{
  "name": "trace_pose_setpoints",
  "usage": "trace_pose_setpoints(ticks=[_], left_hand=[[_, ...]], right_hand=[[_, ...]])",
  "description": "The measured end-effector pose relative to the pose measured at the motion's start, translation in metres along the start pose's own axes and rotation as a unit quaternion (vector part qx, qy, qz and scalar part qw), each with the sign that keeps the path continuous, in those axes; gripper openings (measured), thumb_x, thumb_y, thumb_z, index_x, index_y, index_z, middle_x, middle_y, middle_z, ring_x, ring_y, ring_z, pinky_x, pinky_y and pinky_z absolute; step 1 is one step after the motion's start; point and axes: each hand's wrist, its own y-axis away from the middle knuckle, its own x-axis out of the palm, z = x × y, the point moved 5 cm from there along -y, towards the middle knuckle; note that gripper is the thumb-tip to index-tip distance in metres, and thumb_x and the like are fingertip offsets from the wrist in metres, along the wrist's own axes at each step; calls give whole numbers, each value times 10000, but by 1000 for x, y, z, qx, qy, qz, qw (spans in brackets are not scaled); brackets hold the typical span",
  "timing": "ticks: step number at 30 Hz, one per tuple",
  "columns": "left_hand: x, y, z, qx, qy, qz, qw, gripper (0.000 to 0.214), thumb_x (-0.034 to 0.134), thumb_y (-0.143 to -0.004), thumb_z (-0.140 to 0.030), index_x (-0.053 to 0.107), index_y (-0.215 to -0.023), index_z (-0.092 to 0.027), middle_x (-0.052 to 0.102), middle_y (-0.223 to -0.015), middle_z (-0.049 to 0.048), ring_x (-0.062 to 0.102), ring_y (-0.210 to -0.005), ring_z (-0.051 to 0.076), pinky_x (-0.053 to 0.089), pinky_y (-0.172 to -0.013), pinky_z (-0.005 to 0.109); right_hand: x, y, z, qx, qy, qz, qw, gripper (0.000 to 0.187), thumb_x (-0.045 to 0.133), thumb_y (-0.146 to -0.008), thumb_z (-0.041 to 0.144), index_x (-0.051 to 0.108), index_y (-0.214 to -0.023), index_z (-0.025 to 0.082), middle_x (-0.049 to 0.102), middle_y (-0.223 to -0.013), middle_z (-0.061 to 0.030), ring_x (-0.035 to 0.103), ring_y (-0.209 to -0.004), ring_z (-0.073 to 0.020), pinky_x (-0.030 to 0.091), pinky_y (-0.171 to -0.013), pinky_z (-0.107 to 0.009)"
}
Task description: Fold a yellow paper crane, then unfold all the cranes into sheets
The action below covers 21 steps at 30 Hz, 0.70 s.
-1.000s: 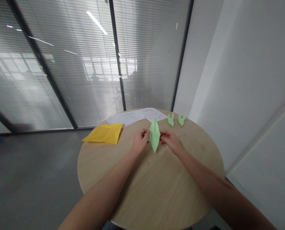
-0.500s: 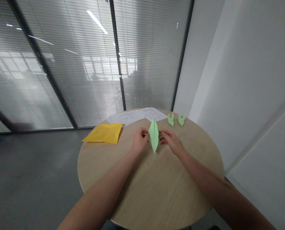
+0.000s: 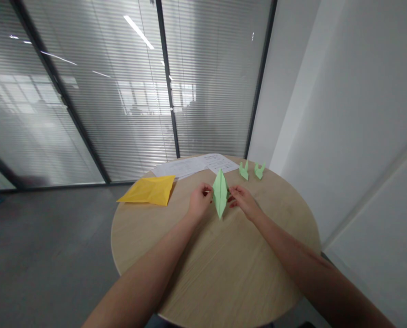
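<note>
A light green folded paper [image 3: 220, 195], shaped like a long diamond with a crease down its middle, is held between my two hands above the table. My left hand [image 3: 201, 198] pinches its left side with thumb and fingers. On the other side, my right hand [image 3: 243, 200] grips the right edge, its lower fingers curled loosely below. Parts of the paper behind the front face are hidden. Beyond my right hand, two small green origami figures, one [image 3: 244, 171] with a tall point and another [image 3: 259, 171] beside it, sit near the table's far edge.
The round wooden table [image 3: 220, 282] fills the area beneath my arms. A yellow envelope [image 3: 149, 190] lies at its left edge. Printed white sheets [image 3: 186, 166] are spread at the back. A glass partition with blinds [image 3: 210, 91] and a white wall [image 3: 367, 114] stand beyond.
Almost nothing differs. The lower tip of the green paper has shifted very slightly left, and both hands keep the same hold.
</note>
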Motion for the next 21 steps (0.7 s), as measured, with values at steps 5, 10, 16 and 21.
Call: trace_pose_setpoints(ticks=[5, 10, 16, 21], left_hand=[[0, 1, -1, 4, 3, 4, 1000, 35, 581, -786, -206, 608, -804, -193, 641, -765, 7, 616, -651, 135, 498, -574, 233], [0, 1, -3, 11, -4, 7, 1000, 56, 579, -786, -214, 625, -807, -189, 648, -757, 8, 616, -646, 137, 507, -591, 244], [-1, 1, -3, 11, -5, 3, 1000, 69, 599, -775, -230, 645, -809, -193, 668, -773, 10, 623, -652, 142, 515, -609, 255], [-1, 2, -4, 10, -5, 7, 1000, 75, 592, -775, -209, 651, -818, -191, 668, -764, 6, 622, -633, 139, 510, -603, 254]], right_hand=[[0, 0, 0, -4, 5, -4, 1000, 428, 686, -778, 641, 639, -865, 225, 671, -855, -32, 648, -710, -168, 506, -561, -259], [0, 0, -1, 0, 8, -1, 1000, 449, 646, -802, 664, 655, -882, 222, 704, -921, -60, 647, -704, -163, 501, -557, -255], [1, 0, 0, 5, 7, 6, 1000, 351, 729, -766, 552, 650, -863, 224, 684, -825, -31, 651, -726, -172, 502, -565, -251], [-1, -1, 0, 14, -22, -12, 1000, 319, 745, -737, 475, 666, -904, 215, 687, -841, -32, 653, -713, -174, 508, -569, -268]])
